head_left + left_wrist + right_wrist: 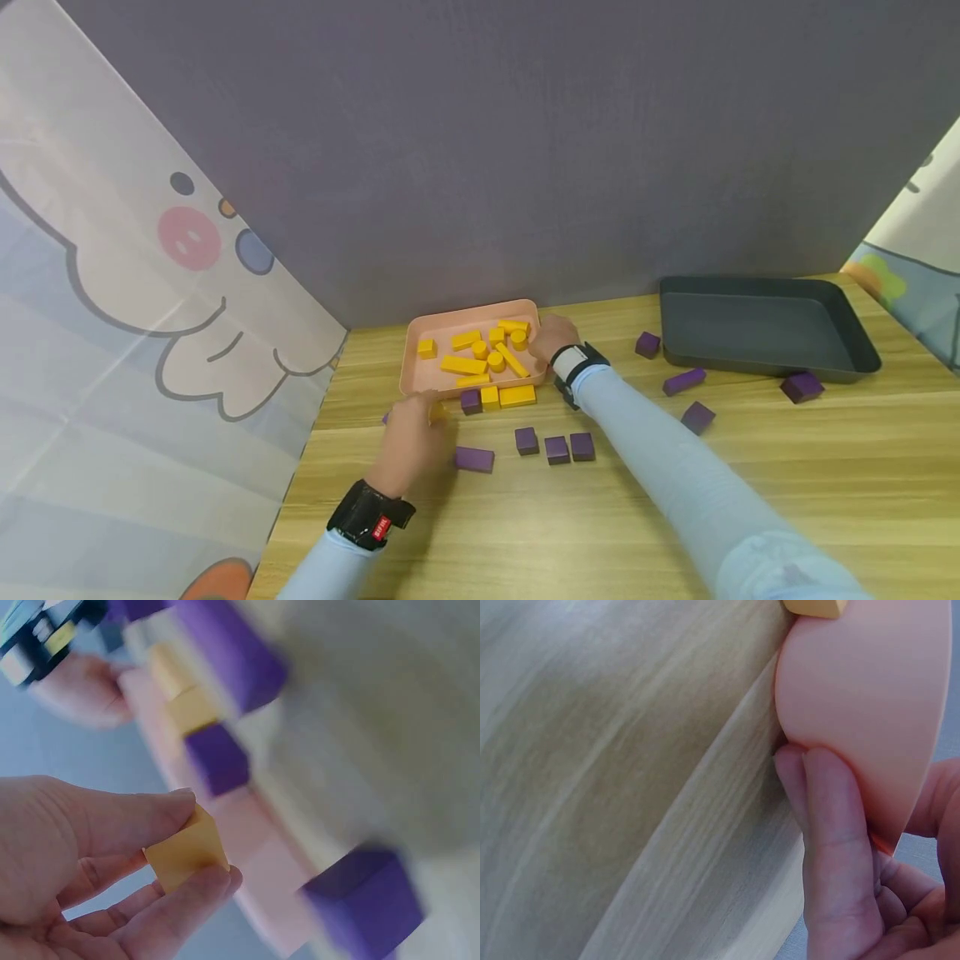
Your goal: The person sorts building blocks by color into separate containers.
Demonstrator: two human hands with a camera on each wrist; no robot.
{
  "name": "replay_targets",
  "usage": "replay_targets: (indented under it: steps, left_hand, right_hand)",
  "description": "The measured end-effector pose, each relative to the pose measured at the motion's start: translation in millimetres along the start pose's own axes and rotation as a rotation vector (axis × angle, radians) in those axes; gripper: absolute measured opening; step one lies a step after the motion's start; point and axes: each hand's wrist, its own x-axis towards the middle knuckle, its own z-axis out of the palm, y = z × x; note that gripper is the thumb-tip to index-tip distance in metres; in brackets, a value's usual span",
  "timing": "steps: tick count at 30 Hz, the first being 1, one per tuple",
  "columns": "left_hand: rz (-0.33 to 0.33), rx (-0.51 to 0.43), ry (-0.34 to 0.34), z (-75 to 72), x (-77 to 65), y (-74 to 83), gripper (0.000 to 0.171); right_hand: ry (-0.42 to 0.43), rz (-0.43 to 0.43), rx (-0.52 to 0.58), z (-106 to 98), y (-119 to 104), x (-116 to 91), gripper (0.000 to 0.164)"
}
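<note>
Between thumb and fingers, my left hand (408, 437) pinches a yellow block (187, 851), held near the front left of a pink tray (411, 367). Inside that tray lie several yellow blocks, among them bars, cubes and short cylinders. My right hand (553, 337) grips the tray's right end; the right wrist view shows its fingers (832, 802) against the pink wall, with the thumb side partly hidden. Along the tray's front edge sit a purple cube (470, 402), a yellow cube (490, 398) and a yellow bar (517, 396).
A dark grey tray (757, 333) stands at the back right. Purple pieces lie near it, including a bar (684, 382) and a cube (648, 344). In front of the pink tray are a purple bar (474, 459) and several purple cubes. A grey wall (510, 167) rises behind the table.
</note>
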Motion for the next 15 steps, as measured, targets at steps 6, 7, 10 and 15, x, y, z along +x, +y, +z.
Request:
replay_targets:
  steps: [6,7,10,15]
  left_hand:
    - [-0.054,-0.001,0.100,-26.0,22.3,-5.1,0.033]
    - [-0.055,-0.004,0.117,-28.0,26.3,-7.8,0.032]
    - [-0.065,-0.021,0.145,-29.8,38.2,-17.1,0.033]
    - [-0.134,-0.060,0.121,-23.3,58.1,-31.3,0.034]
  right_hand:
    - [0.003,0.008,-0.008,1,0,2,0.029]
    - [0.005,0.007,-0.011,1,0,2,0.029]
    - [0.002,0.004,-0.011,1,1,3,0.028]
    - [0.000,-0.006,-0.037,2,3,8,0.023]
